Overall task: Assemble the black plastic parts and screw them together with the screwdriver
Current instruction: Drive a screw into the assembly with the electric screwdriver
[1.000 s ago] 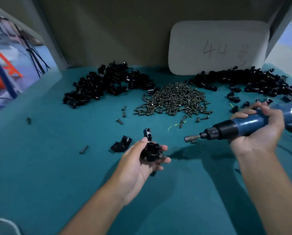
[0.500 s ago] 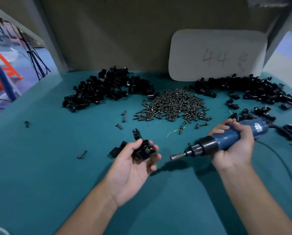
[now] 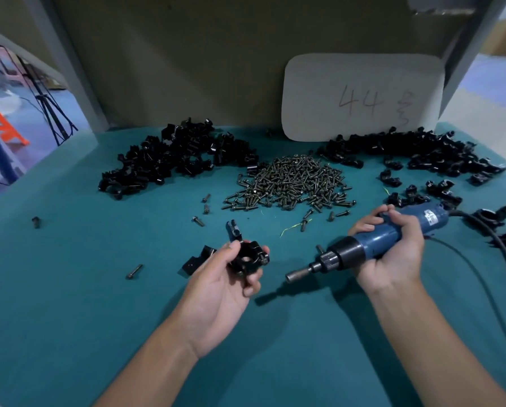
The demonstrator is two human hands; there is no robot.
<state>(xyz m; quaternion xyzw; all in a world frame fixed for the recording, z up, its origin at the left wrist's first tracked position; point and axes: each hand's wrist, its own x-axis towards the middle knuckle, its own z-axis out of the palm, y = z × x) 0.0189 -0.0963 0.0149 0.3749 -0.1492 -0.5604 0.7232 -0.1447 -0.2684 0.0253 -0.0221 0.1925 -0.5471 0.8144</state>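
- The teal table carries two heaps of black plastic parts at the back, with a screw pile between them below a white card marked "44".
- The screwdriver, grasped by the right hand, lies slanted, its bit end down-left toward the held part.
- The left hand pinches a black assembled part above the table, near two loose pieces.
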